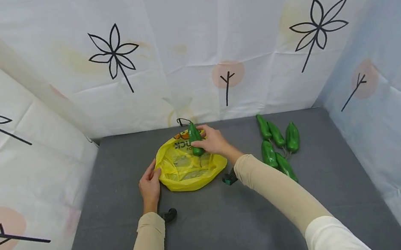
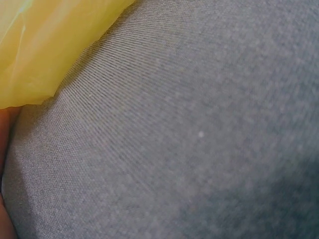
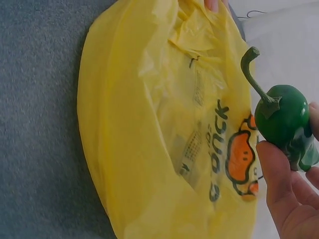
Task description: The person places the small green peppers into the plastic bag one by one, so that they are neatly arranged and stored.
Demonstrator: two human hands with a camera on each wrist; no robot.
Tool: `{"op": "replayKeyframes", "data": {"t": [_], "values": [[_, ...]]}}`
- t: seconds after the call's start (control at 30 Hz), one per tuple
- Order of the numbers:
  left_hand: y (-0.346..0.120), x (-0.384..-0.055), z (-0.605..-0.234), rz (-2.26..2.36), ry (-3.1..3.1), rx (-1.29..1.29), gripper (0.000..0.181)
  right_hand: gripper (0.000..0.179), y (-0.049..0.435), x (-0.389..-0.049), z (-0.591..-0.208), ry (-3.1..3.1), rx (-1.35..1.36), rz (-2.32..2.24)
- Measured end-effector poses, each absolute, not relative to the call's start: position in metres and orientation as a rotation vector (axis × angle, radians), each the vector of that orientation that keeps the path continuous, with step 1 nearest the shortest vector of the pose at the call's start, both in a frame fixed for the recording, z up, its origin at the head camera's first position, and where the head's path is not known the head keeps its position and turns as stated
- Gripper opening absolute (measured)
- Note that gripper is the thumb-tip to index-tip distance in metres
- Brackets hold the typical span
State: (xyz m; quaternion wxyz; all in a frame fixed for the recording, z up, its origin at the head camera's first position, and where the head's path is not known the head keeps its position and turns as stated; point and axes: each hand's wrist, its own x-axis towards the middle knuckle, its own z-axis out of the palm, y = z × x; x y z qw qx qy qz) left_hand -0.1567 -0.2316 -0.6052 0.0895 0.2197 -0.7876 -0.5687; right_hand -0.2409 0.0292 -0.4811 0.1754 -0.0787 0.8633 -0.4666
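A yellow plastic bag (image 1: 175, 163) with printed lettering and an orange figure lies with its mouth spread wide. My left hand (image 1: 150, 186) pinches the left rim of the bag between thumb and fingers; in the left wrist view only a bit of finger shows below the yellow plastic (image 2: 40, 50). Above the bag's far side, my right hand (image 1: 212, 141) grips a glossy green pepper (image 1: 195, 138) between thumb and fingers. The right wrist view shows this pepper (image 3: 282, 113) with its curved stem turned toward the bag's mouth.
Several more green peppers (image 1: 292, 137) lie in a cluster to the right, partly behind my right forearm. The dark grey tabletop (image 1: 215, 226) is bounded by patterned white cloth (image 1: 181, 50) at the back and sides. A thin black cord (image 1: 183, 121) sits behind the bag.
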Motion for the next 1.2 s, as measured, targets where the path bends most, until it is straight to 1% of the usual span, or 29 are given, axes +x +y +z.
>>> {"op": "replayKeyframes", "data": {"t": [0.23, 0.63, 1.2], "values": [[-0.231, -0.157, -0.605, -1.715, -2.336, 0.647, 0.039, 0.074, 0.019, -0.241, -0.492, 2.383, -0.229, -1.357], [-0.232, -0.155, -0.605, -1.717, -2.341, 0.653, 0.041, 0.071, -0.003, -0.236, -0.507, 2.308, -0.238, -1.408], [-0.234, -0.155, -0.607, -1.683, -2.341, 0.602, 0.038, 0.072, -0.022, -0.231, -0.523, 2.239, -0.216, -1.394]]}}
